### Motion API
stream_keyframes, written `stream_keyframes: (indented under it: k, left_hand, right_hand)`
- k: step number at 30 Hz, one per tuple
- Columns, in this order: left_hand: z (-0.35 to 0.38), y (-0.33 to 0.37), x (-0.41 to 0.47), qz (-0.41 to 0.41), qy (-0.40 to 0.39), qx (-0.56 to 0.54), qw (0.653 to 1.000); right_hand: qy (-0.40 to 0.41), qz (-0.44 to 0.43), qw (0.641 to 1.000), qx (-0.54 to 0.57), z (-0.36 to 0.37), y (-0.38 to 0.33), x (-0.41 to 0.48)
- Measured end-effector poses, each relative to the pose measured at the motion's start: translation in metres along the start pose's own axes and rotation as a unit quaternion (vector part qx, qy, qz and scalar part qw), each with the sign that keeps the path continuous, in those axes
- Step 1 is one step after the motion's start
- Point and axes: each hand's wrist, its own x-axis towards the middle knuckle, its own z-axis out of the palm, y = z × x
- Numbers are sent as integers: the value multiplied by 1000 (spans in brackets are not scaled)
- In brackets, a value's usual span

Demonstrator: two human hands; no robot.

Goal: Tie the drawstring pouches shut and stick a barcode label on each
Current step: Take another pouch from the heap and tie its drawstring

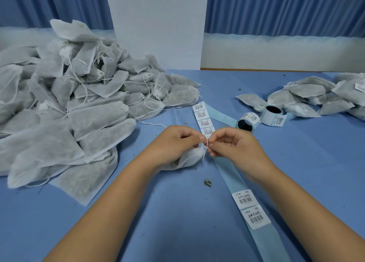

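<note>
Between both hands [205, 143], pouch drawstring [206, 144].

Head-worn view, downward over table [177, 222]

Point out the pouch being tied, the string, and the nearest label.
pouch [189, 159], head view, on its gathered white neck.
string [207, 145], head view, on the loop between the fingertips.
label [256, 218], head view, on its barcode.

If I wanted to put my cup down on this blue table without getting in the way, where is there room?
Bare blue tablecloth lies at the near right, between the pale-blue label backing strip and the table's right edge, below the two label rolls. The left is crowded by the big heap of white fabric pouches; the far right holds a smaller pile of labelled pouches.
</note>
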Motion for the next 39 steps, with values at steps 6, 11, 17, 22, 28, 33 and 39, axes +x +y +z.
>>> stream_keyframes:
  k: [6, 11, 17, 22, 28, 33, 39]
  left_hand:
    - [0, -1, 3, -18, 12, -44, 999]
    - [-1, -2, 2, -16, 15, -33, 999]
    - [2, -1, 3, -32, -11, -85, 996]
    - [2, 1, -1, -37, -92, -91, 991]
    - [-2, -1, -3, -48, -168, -105, 979]
    - [-1, -2, -3, -28, -130, -52, 990]
    - [-2, -2, -2, 2, -67, 10, 998]
  right_hand:
    - [18, -7, 1000, 14, 2, -2, -1]
    - [36, -13, 999, 4, 3, -1, -2]
    - [48, -34, 998, -2, 5, -1, 1]
    - [32, -63, 997, -3, 5, -1, -1]
    - [55, -82, 994, -41, 5, 2, 0]
    - [51, -98, 993, -37, 5, 1, 0]
    - [42, -76, 996, 4, 4, 1, 1]
